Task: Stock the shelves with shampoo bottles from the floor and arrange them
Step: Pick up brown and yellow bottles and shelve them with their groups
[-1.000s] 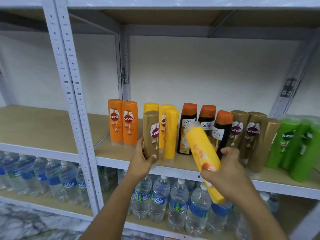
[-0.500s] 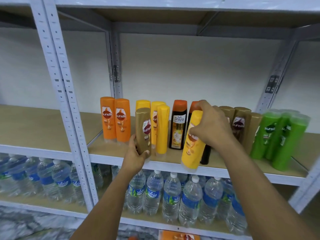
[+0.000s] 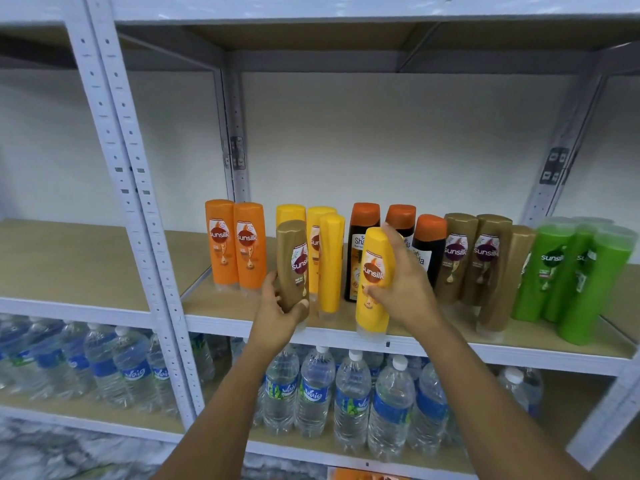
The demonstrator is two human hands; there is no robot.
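Note:
My left hand point(image 3: 277, 308) grips the lower part of a gold Sunsilk bottle point(image 3: 292, 261), upright at the front of the wooden shelf point(image 3: 450, 336). My right hand point(image 3: 401, 289) holds a yellow Sunsilk bottle point(image 3: 374, 268) by its side; the bottle stands upright near the shelf's front edge. Behind them stand two orange bottles point(image 3: 235, 244), three yellow bottles point(image 3: 323, 258), three dark bottles with orange caps point(image 3: 427, 247), three gold bottles point(image 3: 485, 258) and several green bottles point(image 3: 568, 271).
White metal uprights point(image 3: 138, 209) split the rack; the left bay's wooden shelf point(image 3: 69, 265) holds nothing. Water bottles point(image 3: 346, 400) fill the shelf below. An orange package point(image 3: 360, 474) shows at the bottom edge. Marbled floor point(image 3: 52, 459) lies at the lower left.
My right hand has brought the yellow bottle up from below the shelf, turned it upright and set it down near the shelf's front edge. My left hand has kept its grip on the gold bottle.

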